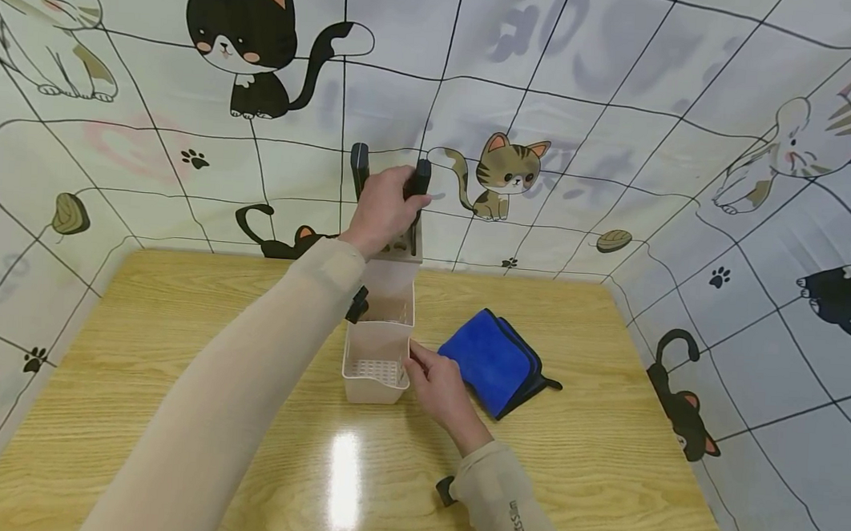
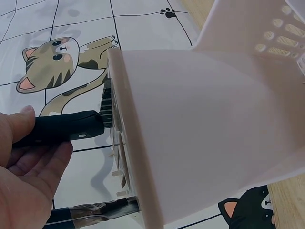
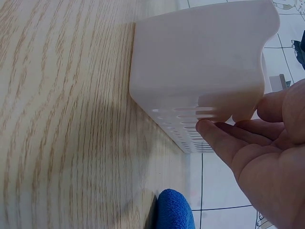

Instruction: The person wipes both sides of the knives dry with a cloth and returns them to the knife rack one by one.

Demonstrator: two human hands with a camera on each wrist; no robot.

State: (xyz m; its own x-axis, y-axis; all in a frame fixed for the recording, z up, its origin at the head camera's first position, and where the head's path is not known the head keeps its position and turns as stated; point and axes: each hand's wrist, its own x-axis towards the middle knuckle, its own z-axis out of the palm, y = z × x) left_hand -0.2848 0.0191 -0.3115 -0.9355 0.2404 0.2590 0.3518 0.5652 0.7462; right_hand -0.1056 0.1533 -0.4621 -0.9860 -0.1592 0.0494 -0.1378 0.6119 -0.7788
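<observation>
On the table stands a pale pink plastic utensil holder with stepped compartments and a slotted rack at its back. My left hand reaches over it and grips the black riveted handle of a kitchen tool standing in the rack. The part below that handle looks ridged and is mostly hidden in the slot. A second black-handled tool stands in the rack on the left. My right hand pinches the rim of the front compartment at its right side, fingertips on the slotted wall.
A folded blue cloth with black edging lies on the wooden table, right of the holder. Behind the table hangs a white sheet printed with cats and grid lines, and it covers both sides too.
</observation>
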